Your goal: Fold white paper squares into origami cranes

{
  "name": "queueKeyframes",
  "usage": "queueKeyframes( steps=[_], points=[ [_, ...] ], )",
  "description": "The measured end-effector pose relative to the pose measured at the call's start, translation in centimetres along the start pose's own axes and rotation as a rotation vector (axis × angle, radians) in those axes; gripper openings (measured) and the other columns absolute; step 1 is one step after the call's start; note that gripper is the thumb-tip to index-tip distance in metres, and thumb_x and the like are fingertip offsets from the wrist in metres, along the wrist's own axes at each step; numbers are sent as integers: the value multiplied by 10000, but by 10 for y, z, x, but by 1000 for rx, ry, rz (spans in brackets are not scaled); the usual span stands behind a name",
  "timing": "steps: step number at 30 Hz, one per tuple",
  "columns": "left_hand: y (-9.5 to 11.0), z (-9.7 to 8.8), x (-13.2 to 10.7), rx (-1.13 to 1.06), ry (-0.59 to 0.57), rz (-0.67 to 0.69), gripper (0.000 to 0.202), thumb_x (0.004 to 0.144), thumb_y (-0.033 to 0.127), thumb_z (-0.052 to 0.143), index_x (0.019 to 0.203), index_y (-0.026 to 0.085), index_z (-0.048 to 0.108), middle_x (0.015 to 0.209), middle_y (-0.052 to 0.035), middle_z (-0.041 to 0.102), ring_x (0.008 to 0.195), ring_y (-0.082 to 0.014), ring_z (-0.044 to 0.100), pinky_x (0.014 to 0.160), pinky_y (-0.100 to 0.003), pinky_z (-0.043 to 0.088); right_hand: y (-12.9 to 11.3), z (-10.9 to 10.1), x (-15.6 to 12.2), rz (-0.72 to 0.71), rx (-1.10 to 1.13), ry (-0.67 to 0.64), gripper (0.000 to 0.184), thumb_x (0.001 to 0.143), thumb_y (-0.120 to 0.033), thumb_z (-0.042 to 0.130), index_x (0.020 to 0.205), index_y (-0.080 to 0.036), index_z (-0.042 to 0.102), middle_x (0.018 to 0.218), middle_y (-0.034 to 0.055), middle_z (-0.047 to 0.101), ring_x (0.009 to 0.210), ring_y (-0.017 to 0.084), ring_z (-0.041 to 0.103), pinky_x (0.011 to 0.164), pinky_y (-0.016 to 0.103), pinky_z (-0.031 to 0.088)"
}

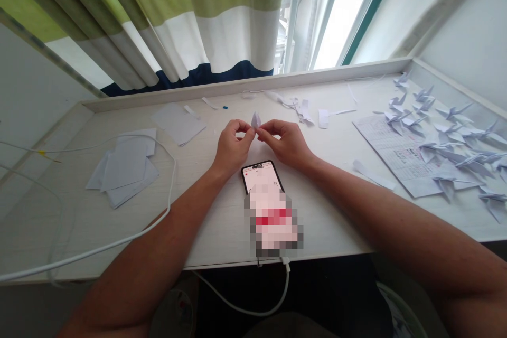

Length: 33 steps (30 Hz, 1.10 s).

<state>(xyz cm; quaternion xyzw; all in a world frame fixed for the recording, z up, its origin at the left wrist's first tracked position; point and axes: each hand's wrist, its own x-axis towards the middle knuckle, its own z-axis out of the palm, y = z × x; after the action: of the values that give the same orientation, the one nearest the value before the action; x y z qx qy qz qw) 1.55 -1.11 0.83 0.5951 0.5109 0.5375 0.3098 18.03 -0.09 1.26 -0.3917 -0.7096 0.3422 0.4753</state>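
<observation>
- While both hands pinch it, the small folded paper [255,120] stands just above the desk [336,211], at the far middle, beyond the phone [259,174].
- The left hand [232,148] is closed, thumb and forefinger nipping the paper's left side.
- The right hand [285,143] is closed too, its fingertips gripping the right side, so the piece is held between the two.
- My read on doing this fold well: hold it lightly at the very tips, line up the edges before pressing, and run the crease in one firm stroke, since paper this small tears or skews easily.
- Resting the wrists on the desk, as they seem to be, should steady the pinch.
- The phone lies flat just on the near side of the hands, its screen lit, with a white cable [173,179] looping away to the left.
- A stack of paper squares [124,169] lies well to the left, and a single sheet [179,124] lies nearer the hands.
- Scraps [303,110] are strewn along the far edge, just beyond the right hand.
- As for containers, I see no box or tray: the paper cranes [451,148] lie loose at the right, some on a printed sheet [390,148], others on the bare desk beside it.
- Behind it all hang a striped curtain [178,26] and a bright window [336,21].
</observation>
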Motion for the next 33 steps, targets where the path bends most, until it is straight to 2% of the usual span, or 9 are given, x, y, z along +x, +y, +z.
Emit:
queueKeyframes(
  steps=[3,8,13,18,23,29,33],
  points=[
    [0,0,1,-18,35,-4,140,836,280,757,774,199,661,799,-13,672,744,-156,612,680,-277,476,-2,2,-2,-35,-39,-9,107,918,-255,674,948,-195,757,919,53,818,871,216,764,845,376,604],
    [2,-1,1,-91,93,40,199,800,296,806,804,213,626,781,17,652,695,-135,636,670,-263,509,-4,5,-5,-101,-121,9,159,918,-215,652,1033,-201,760,978,59,822,891,221,771,873,386,614],
    [5,1,-1,-74,89,69,113,805,261,782,811,214,680,808,8,694,753,-152,672,715,-272,539,-1,5,-5,-183,-209,19,200,931,-188,618,1080,-201,750,1002,70,808,892,216,752,873,380,602],
    [5,0,-1,-79,87,71,201,834,386,796,838,203,713,829,-12,726,786,-163,687,746,-282,550,0,2,-5,-249,-216,-42,289,927,-145,584,1171,-197,731,953,61,754,869,192,713,843,345,585],
    [2,-2,2,-215,89,39,337,785,486,846,841,193,690,801,-11,720,733,-147,687,724,-279,559,0,0,-5,-264,-159,-77,393,915,-116,576,1251,-248,731,972,43,719,880,180,693,852,343,579],
    [0,-2,4,-319,86,31,356,790,480,847,885,193,661,821,-12,726,756,-142,697,735,-281,588,4,-1,-4,-359,-325,-56,420,947,-121,567,1308,-279,713,1114,79,696,1040,240,642,921,424,567],
    [-1,-2,5,-296,94,87,329,806,457,837,904,192,669,827,-7,722,760,-136,694,731,-273,596,4,-2,-4,-397,-364,-45,372,947,-108,556,1231,-265,738,1219,93,686,1123,260,627,952,456,567]
  ],
)
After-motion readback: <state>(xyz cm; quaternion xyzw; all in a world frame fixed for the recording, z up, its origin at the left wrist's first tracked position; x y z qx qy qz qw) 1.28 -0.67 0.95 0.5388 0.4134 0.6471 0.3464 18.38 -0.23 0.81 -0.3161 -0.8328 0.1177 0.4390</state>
